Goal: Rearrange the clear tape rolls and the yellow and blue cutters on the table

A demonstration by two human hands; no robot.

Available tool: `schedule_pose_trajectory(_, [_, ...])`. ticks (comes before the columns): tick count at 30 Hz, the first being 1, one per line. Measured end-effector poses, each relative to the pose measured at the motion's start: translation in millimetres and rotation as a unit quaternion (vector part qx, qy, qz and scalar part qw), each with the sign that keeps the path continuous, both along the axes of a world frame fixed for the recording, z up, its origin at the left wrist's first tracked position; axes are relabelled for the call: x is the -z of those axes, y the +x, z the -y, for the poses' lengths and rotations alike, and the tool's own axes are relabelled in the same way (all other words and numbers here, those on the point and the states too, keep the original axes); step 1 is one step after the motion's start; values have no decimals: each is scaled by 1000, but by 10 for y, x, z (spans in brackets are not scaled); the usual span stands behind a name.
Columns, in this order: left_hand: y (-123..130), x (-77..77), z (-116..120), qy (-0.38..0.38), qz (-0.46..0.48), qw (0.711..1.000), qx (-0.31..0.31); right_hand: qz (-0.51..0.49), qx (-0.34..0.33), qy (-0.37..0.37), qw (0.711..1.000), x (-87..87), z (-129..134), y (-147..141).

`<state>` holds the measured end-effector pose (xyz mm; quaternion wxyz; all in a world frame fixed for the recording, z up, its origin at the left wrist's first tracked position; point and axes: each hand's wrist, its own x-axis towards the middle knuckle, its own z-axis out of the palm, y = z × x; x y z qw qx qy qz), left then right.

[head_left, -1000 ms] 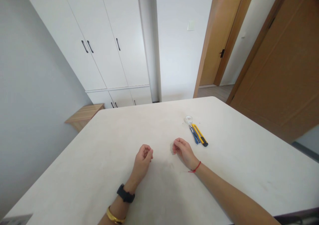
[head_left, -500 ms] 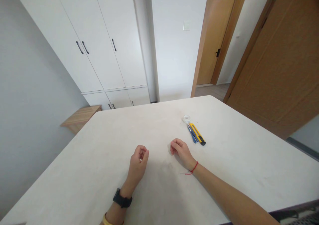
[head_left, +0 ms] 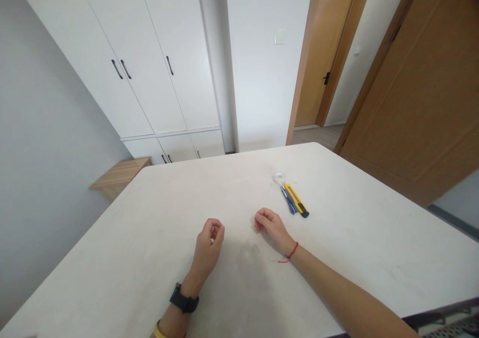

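Observation:
My left hand (head_left: 210, 243) rests on the white table (head_left: 157, 218), its fingers loosely curled towards the thumb, with nothing visible inside. A black watch (head_left: 184, 298) and a yellow band (head_left: 160, 330) circle that wrist. To its right lies my right hand (head_left: 272, 228), closed with thumb against bent fingers; I see nothing held in it. It wears a red string bracelet (head_left: 292, 251). Just beyond this hand are a yellow box cutter (head_left: 297, 200) with a black end and a slim blue tool (head_left: 289, 200) with a metal tip, side by side. A roll of clear tape (head_left: 279, 178) lies behind them.
A small wooden stand (head_left: 121, 173) is past the table's left edge. White cupboards (head_left: 168, 93) stand behind the table. At the right are a wooden door (head_left: 415, 93) and a doorway. A dark object (head_left: 441, 320) shows at the lower right.
The camera view has shifted very slightly. Both hands and the tools on the table stay where they were.

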<state>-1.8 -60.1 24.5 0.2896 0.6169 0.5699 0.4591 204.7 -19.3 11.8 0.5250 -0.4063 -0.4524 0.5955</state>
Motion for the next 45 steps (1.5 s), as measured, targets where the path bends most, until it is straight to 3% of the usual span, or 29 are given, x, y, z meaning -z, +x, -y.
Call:
schedule_pose_trajectory(19, [2, -11, -23, -24, 30, 999, 12, 42, -24, -10, 999, 11, -11, -24])
schedule_pose_trajectory(24, [-4, -15, -27, -24, 32, 999, 9, 109, -15, 8, 994, 7, -106, 58])
schedule_pose_trajectory(27, [2, -13, -27, -26, 37, 999, 8, 242, 109, 110, 958, -99, -408, 362])
schedule_pose_trajectory(29, [8, -12, -32, -27, 38, 999, 7, 329, 211, 166, 906, -178, -700, 646])
schedule_pose_trajectory(31, [14, -10, -39, -28, 36, 999, 6, 430, 258, 174, 848, -216, -995, 916])
schedule_pose_trajectory(33, [18, -5, -44, -28, 35, 999, 6, 511, 256, 146, 807, -197, -1229, 1111])
schedule_pose_trajectory(39, [60, 5, -83, -30, 42, 999, 18, 628, 145, 79, 761, -37, -1435, 1182])
schedule_pose_trajectory(45, [418, -135, -359, -53, -37, 992, 111, 603, 108, 124, 781, -14, -1345, 948])
